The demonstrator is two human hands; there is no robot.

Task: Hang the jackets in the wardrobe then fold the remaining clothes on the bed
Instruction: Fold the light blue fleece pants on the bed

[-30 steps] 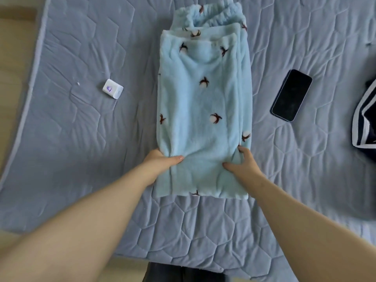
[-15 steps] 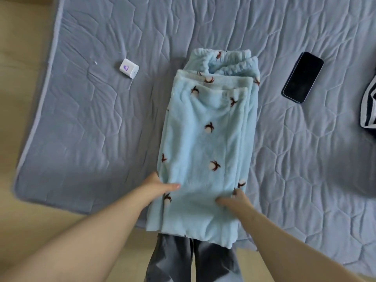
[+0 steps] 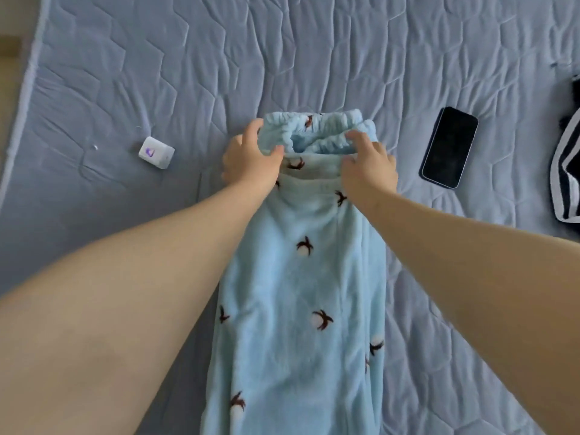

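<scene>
Folding well under way, jackets out of view. Light-blue fleece pyjama trousers (image 3: 301, 277) lying lengthwise mid-bed (image 3: 314, 58), already narrowed. Left hand (image 3: 249, 160) and right hand (image 3: 367, 163) closed on the elastic waistband at the far end. Left: crosswise fold, plus striped garment (image 3: 565, 183) at right edge.

Soft, even daylight, faint shadows – slightly blurry picture, wide-angle bending at the edges

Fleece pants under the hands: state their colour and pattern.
Light blue pants, scattered with small white puffs on dark brown sprigs; clearest in the head view.
</scene>
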